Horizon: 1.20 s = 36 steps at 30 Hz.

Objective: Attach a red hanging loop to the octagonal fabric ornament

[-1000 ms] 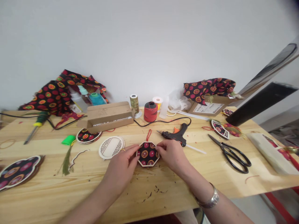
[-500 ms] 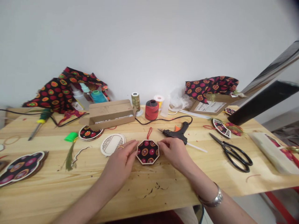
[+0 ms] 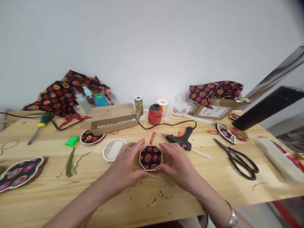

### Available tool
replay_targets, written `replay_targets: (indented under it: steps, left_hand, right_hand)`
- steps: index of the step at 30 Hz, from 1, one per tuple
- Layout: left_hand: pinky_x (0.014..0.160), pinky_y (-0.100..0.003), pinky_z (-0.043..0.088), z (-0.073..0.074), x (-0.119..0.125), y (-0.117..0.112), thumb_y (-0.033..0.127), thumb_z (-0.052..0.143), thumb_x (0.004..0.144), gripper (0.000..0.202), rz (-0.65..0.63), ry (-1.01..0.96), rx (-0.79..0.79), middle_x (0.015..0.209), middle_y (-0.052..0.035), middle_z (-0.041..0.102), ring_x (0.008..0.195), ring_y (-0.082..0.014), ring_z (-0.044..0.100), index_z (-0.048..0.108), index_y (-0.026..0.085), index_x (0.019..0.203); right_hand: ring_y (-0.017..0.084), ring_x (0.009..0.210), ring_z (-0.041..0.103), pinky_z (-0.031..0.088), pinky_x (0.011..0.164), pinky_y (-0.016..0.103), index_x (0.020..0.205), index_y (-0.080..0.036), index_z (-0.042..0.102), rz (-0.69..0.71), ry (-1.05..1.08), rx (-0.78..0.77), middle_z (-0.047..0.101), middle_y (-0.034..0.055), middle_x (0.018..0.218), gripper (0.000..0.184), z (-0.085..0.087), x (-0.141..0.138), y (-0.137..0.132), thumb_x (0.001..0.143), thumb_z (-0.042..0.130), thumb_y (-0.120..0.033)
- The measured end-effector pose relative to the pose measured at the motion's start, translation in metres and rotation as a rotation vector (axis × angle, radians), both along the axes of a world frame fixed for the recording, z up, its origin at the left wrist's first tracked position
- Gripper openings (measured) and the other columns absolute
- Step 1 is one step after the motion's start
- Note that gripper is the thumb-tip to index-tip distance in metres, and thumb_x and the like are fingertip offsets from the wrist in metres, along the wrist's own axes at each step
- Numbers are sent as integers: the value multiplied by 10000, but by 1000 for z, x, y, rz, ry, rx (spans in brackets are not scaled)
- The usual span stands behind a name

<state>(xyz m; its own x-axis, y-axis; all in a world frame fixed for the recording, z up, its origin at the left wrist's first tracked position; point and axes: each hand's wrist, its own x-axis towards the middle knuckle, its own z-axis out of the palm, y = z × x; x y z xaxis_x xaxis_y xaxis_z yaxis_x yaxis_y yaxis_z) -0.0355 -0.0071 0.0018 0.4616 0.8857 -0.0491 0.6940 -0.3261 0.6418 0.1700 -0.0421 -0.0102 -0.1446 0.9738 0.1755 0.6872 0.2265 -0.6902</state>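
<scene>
An octagonal ornament (image 3: 151, 157) with a pale wooden rim, black patterned fabric and a red cord loop (image 3: 152, 137) lies at the middle of the table. My left hand (image 3: 129, 163) grips its left side, thumb at the lower edge and fingers along the upper left. Opposite, my right hand (image 3: 177, 163) has its thumb on the lower right rim and its fingers by the upper right corner. Just left of my left hand is a round lattice wooden piece (image 3: 111, 150), partly covered by it. A black glue gun (image 3: 181, 139) lies behind my right hand.
Scissors (image 3: 237, 158) lie to the right, near a black roll (image 3: 266, 109). An open cardboard box (image 3: 114, 118), a red thread spool (image 3: 155, 114) and patterned fabric (image 3: 59, 95) stand along the wall. A green tassel (image 3: 70, 163) and a cloud-shaped ornament (image 3: 21, 174) are on the left.
Both hands have spread wider around the octagonal ornament, and the thumbs have come to its lower edge. The ornament stays in about the same place. The view has shifted slightly.
</scene>
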Motion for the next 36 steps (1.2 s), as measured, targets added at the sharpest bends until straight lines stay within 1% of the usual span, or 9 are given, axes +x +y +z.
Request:
replay_targets:
  steps: [4,6,10,14,20,22,27,32,36]
  left_hand:
    - [1059,-450,296,-2,3,-2,331,674,694,756,-15,-9,-9,1377,-130,454,1287,-287,351,362,185,1368]
    - [1059,-457,294,-3,4,-4,335,666,707,747,-21,-5,-8,1382,-132,449,1294,-290,340,356,186,1371]
    - [1050,-490,294,-4,5,-4,328,676,702,776,-11,-1,-6,1392,-142,437,1288,-307,346,331,193,1383]
    - [1051,-479,297,-7,4,-3,320,679,698,788,-11,-14,-9,1385,-149,435,1288,-304,349,324,180,1388]
    - [1039,-472,320,-10,7,-1,268,665,704,718,3,-80,-14,1366,-109,479,1257,-306,411,379,238,1363]
    - [1032,-476,329,-10,7,-1,272,667,699,710,7,-88,-17,1358,-107,495,1244,-313,428,395,238,1354]
    - [1035,-462,334,-12,7,-1,281,667,696,704,14,-71,-12,1347,-126,503,1242,-305,432,408,200,1346]
    - [1011,-480,358,-13,7,-2,283,679,682,669,29,-85,26,1300,-114,546,1220,-317,454,455,236,1311]
    - [1009,-477,362,-16,6,-1,292,684,681,671,29,-84,33,1296,-112,544,1217,-315,456,456,246,1310]
  right_hand:
    - [263,1060,472,405,931,441,1177,-183,566,51,-29,34,611,94,1146,619,3,-1,1,611,795,-282]
    - [268,1064,463,397,939,453,1176,-188,566,57,-48,42,611,94,1148,630,4,-1,0,601,802,-291]
    - [261,1062,459,403,933,442,1175,-199,562,61,-57,40,611,84,1144,609,4,-1,-1,620,793,-293]
    - [255,1041,469,413,918,425,1153,-205,574,77,-58,39,615,77,1135,554,4,-1,0,647,775,-312]
    - [243,1043,473,413,918,404,1155,-202,572,74,-61,38,621,69,1131,577,4,0,2,628,790,-292]
    - [244,1036,478,414,915,403,1149,-199,574,75,-57,32,625,68,1125,569,4,0,2,628,791,-279]
    - [246,1028,479,411,916,407,1130,-201,586,80,-46,39,641,63,1098,544,3,1,1,630,789,-270]
    - [246,1035,474,409,920,406,1109,-208,602,82,-62,43,654,58,1081,527,2,0,2,623,796,-272]
    - [246,1027,472,406,922,402,1092,-210,615,87,-80,48,661,56,1062,504,3,-1,3,625,796,-274]
